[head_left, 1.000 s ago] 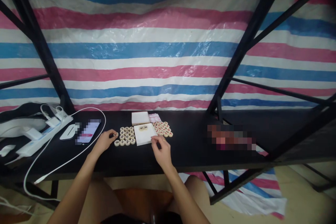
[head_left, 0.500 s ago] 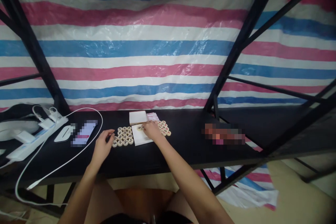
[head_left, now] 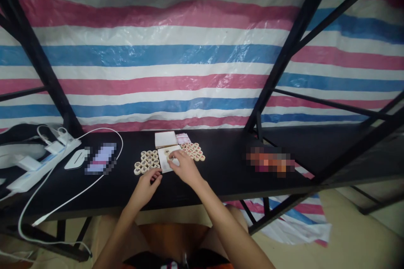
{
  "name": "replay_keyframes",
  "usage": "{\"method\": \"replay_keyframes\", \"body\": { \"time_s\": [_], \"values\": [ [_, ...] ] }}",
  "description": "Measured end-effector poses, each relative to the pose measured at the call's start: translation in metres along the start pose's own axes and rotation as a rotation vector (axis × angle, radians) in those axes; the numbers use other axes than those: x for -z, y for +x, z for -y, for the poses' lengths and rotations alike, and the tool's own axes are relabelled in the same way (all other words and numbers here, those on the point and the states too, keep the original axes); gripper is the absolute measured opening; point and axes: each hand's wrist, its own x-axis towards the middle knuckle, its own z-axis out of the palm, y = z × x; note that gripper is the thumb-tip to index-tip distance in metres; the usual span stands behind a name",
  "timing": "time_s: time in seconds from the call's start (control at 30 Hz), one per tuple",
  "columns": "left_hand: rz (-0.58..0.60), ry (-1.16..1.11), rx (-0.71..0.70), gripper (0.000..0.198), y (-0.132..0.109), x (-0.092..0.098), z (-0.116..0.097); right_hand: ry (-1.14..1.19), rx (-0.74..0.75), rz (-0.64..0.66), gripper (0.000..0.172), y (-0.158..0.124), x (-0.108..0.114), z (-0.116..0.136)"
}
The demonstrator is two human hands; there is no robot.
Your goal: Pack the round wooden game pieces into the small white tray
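Note:
Rows of xiangqi pieces with black characters (head_left: 147, 161) lie on the black table, left of a shallow white box half (head_left: 165, 168). One piece (head_left: 166, 152) lies inside this box half. Over it, my right hand (head_left: 186, 169) has thumb and fingers closed in a pinch on a xiangqi piece, mostly hidden by the fingertips. At the front right corner of the black-lettered rows is my left hand (head_left: 148, 185), its fingers loosely bent and the thumb apart, with no piece seen in it. Pieces with red characters (head_left: 196, 151) are grouped to the right of the box half.
Behind the white box half stands another box part (head_left: 166, 139), with a pinkish paper (head_left: 183, 138) beside it. A phone (head_left: 101, 158), white cable (head_left: 75, 195) and power strip (head_left: 44, 168) occupy the left. A blurred-out item (head_left: 269, 162) lies right; black frame posts (head_left: 277, 67) rise behind.
My left hand has moved right, from the left side of the black-lettered pieces to their front right corner. My right hand has shifted slightly down and nearer within the box half.

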Motion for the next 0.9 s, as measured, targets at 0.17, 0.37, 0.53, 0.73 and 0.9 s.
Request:
{"method": "replay_keyframes", "body": {
  "time_s": [0.17, 0.37, 0.53, 0.73, 0.9],
  "values": [
    [0.044, 0.041, -0.028, 0.028, -0.003, 0.000, -0.001, 0.274, 0.001, 0.233, 0.013, -0.046, -0.008, -0.005],
    [0.167, 0.151, -0.088, 0.021, -0.006, 0.000, -0.008, 0.272, -0.042, 0.156, 0.022, -0.049, -0.015, -0.011],
    [0.179, 0.162, -0.055, 0.021, -0.005, 0.000, -0.005, 0.236, -0.041, 0.152, 0.025, -0.050, -0.015, -0.009],
    [0.194, 0.175, -0.057, 0.022, -0.002, 0.001, -0.007, 0.207, -0.044, 0.178, 0.018, -0.051, -0.012, -0.009],
    [0.221, 0.215, -0.088, 0.024, -0.003, 0.001, -0.010, 0.192, -0.007, 0.218, 0.015, -0.053, -0.009, -0.004]
  ]
}}
